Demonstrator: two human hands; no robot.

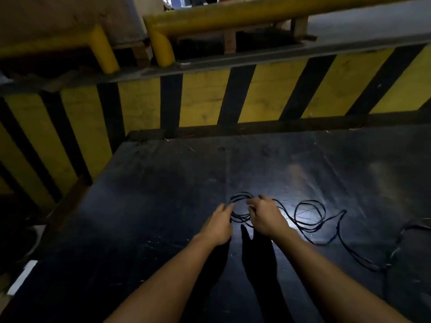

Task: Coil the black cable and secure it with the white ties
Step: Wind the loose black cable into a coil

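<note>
A thin black cable point(310, 214) lies on a dark table top point(163, 194). Part of it is gathered into a small coil point(240, 199) of several loops between my hands. My left hand point(219, 223) grips the coil's near-left side. My right hand point(265, 214) holds the coil's right side, fingers curled over the strands. The loose remainder of the cable trails to the right in open loops and runs off toward the table's right edge. No white ties are visible.
A yellow-and-black striped barrier point(210, 99) stands along the table's far and left sides, with yellow pipe rails point(233, 17) above it. A small white strip point(22, 276) lies at the lower left, off the table's edge.
</note>
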